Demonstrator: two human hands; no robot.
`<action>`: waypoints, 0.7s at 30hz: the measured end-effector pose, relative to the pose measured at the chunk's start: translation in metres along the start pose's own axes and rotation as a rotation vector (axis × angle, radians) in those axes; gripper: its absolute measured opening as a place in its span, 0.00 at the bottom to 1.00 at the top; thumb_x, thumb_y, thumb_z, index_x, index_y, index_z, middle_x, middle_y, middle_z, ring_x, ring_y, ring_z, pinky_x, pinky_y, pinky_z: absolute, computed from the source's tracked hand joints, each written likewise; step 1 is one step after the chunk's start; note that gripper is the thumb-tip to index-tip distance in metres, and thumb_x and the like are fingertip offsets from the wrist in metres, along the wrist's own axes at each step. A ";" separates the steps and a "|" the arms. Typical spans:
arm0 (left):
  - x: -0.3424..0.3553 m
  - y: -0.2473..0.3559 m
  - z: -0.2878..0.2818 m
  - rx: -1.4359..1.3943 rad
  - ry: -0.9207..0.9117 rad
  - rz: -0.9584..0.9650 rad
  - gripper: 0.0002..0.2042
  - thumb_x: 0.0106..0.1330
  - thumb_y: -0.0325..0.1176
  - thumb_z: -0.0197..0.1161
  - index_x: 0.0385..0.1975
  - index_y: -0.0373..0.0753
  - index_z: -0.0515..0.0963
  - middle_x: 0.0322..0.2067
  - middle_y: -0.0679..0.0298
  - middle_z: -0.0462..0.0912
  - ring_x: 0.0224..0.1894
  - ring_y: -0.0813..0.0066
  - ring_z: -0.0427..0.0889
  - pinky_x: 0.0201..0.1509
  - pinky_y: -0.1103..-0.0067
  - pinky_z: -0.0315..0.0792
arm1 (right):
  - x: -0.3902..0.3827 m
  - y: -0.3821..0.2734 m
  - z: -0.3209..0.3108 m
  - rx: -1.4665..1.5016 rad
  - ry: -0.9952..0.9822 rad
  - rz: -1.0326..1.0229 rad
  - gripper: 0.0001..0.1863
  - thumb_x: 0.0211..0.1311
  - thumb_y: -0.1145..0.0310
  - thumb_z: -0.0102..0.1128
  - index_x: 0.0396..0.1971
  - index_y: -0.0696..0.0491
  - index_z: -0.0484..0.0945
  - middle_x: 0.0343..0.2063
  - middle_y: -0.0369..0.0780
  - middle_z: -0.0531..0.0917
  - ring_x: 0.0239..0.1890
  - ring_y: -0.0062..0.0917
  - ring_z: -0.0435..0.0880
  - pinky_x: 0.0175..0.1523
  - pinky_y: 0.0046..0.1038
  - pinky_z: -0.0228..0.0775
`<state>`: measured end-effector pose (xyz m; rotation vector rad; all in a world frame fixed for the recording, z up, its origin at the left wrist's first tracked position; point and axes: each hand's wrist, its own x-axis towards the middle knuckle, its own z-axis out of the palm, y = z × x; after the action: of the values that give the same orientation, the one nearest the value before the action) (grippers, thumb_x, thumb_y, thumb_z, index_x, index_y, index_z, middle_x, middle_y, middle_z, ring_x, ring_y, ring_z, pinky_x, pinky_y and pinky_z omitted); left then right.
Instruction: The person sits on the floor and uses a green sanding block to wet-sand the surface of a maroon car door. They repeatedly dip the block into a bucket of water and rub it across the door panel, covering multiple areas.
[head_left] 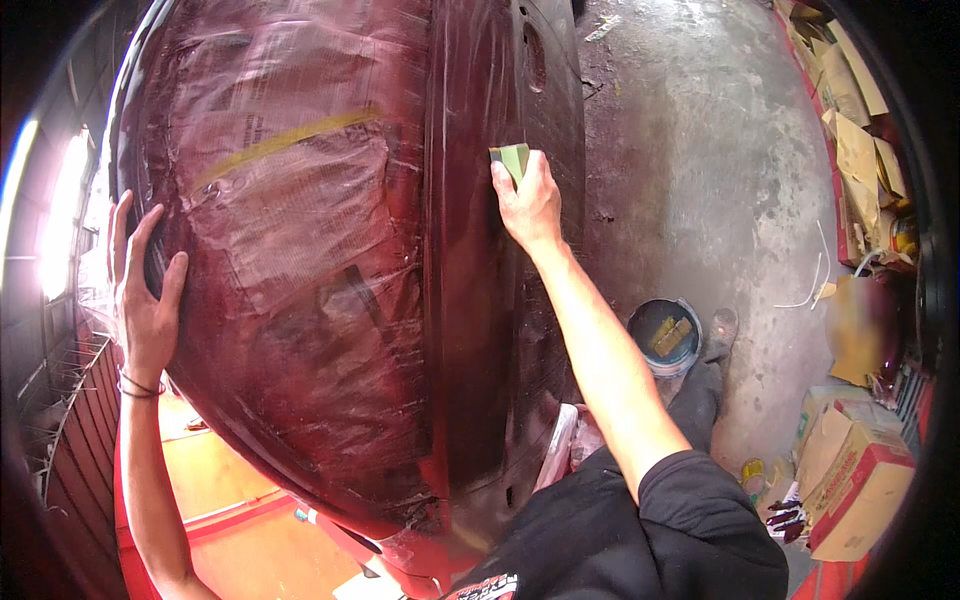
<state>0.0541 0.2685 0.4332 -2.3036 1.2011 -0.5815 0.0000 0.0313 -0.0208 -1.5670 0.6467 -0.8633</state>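
A dark red vehicle body [470, 250] stretches up the middle of the head view, its surface streaked and dull. Creased masking film [310, 195] with a yellow tape strip [290, 142] covers its broad left area. My right hand [530, 205] grips a small green sanding block [514, 160] and holds it against the bare painted strip. Palm and fingertips hide part of the block. On the far left edge of the body rests my left hand [150, 290], fingers spread, holding nothing.
A bucket [685, 357] with yellowish blocks in it stands on the concrete floor [720, 180] by my leg. Cardboard boxes [860, 490] and brown paper [850, 90] line the right side. An orange-red panel [240, 510] lies below the body at the lower left.
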 end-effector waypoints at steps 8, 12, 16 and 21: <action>0.081 -0.109 0.028 -0.113 0.107 -0.079 0.35 0.78 0.48 0.61 0.80 0.46 0.59 0.80 0.52 0.58 0.83 0.54 0.52 0.85 0.62 0.47 | -0.134 -0.040 -0.012 0.014 -0.160 -0.067 0.23 0.74 0.59 0.62 0.58 0.59 0.69 0.49 0.52 0.79 0.49 0.49 0.85 0.50 0.49 0.80; 0.116 -0.110 0.034 -0.159 0.082 -0.145 0.38 0.78 0.52 0.60 0.82 0.44 0.56 0.82 0.53 0.54 0.85 0.58 0.47 0.86 0.61 0.42 | 0.033 -0.040 0.018 -0.053 -0.064 0.003 0.23 0.75 0.58 0.62 0.52 0.63 0.68 0.44 0.58 0.80 0.44 0.57 0.85 0.47 0.51 0.79; 0.138 -0.087 0.016 -0.166 0.090 -0.210 0.39 0.74 0.53 0.65 0.81 0.47 0.58 0.81 0.50 0.55 0.83 0.53 0.51 0.85 0.60 0.47 | 0.111 -0.036 0.033 -0.201 0.024 0.002 0.24 0.75 0.55 0.60 0.50 0.63 0.68 0.45 0.59 0.79 0.44 0.58 0.84 0.48 0.53 0.79; 0.115 -0.081 0.021 -0.193 0.110 -0.270 0.38 0.72 0.46 0.69 0.80 0.48 0.61 0.80 0.47 0.56 0.82 0.49 0.55 0.84 0.59 0.51 | -0.028 -0.081 0.014 -0.100 -0.183 0.022 0.27 0.75 0.59 0.61 0.61 0.63 0.66 0.49 0.57 0.76 0.50 0.56 0.82 0.52 0.53 0.78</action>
<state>0.1777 0.2173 0.4811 -2.6526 1.0406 -0.7238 -0.0091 0.0760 0.0536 -1.7024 0.5816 -0.6705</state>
